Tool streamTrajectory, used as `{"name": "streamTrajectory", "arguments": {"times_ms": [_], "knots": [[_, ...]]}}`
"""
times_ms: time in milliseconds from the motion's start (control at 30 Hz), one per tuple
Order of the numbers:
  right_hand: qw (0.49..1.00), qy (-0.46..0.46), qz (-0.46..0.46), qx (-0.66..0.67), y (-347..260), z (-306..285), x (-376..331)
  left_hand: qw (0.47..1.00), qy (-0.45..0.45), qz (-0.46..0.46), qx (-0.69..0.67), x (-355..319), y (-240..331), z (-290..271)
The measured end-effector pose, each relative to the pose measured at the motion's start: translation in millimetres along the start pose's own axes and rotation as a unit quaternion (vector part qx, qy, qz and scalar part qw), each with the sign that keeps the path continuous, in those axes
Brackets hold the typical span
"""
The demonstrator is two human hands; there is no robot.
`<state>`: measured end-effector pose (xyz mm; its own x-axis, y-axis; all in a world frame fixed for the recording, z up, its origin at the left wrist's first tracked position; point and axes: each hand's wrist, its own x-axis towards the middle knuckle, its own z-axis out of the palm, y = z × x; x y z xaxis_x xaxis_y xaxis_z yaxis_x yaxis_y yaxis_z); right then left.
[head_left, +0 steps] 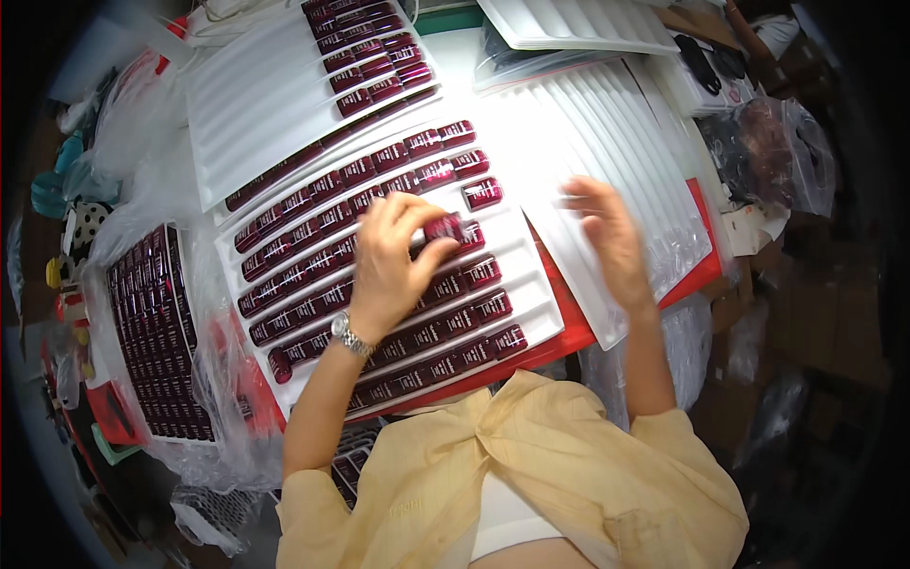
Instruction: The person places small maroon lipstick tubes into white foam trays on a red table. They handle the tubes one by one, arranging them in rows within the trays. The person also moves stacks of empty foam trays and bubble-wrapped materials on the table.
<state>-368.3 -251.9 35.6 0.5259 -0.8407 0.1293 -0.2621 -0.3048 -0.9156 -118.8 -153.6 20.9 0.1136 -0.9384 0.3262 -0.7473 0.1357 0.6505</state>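
My left hand (pixel 387 254), with a metal watch on its wrist, pinches one small glossy dark red bottle (pixel 442 228) with white print between thumb and fingers. It is just above the white ribbed tray (pixel 531 284), where similar bottles (pixel 355 171) lie in rows along the grooves. A single bottle (pixel 482 192) lies at the right end of a row, with a gap to its left. At the tray's left end one bottle (pixel 280 365) sits crosswise. My right hand (pixel 611 237), slightly blurred, is raised over white ribbed trays (pixel 654 190) on the right, fingers apart and holding nothing.
Behind lies another white tray (pixel 246 104), partly filled with dark red bottles. On the left, a filled tray (pixel 156 332) is wrapped in clear plastic. More white trays (pixel 578 24) stand at the far right, near plastic bags (pixel 777 152). Red material (pixel 569 322) edges the table.
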Motion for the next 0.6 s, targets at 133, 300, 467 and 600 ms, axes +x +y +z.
{"name": "streamTrajectory", "arguments": {"times_ms": [133, 300, 467, 600], "knots": [[0.79, 0.06, 0.107, -0.601, 36.7, -73.5, -60.4, 0.992, 0.019, 0.013, 0.122, 10.3, -21.6, 18.1], [0.832, 0.043, 0.097, -0.545, 56.5, -81.6, -89.4, 0.992, 0.018, 0.017, 0.125, 15.9, -20.1, 24.8], [0.855, 0.085, 0.1, -0.503, 60.0, -85.3, -82.2, 0.986, 0.031, -0.042, 0.161, -11.6, -28.5, -16.2], [0.903, 0.151, 0.051, -0.399, 69.1, -84.9, -66.5, 0.986, 0.005, -0.049, 0.161, -25.0, -37.4, -29.1]]}}
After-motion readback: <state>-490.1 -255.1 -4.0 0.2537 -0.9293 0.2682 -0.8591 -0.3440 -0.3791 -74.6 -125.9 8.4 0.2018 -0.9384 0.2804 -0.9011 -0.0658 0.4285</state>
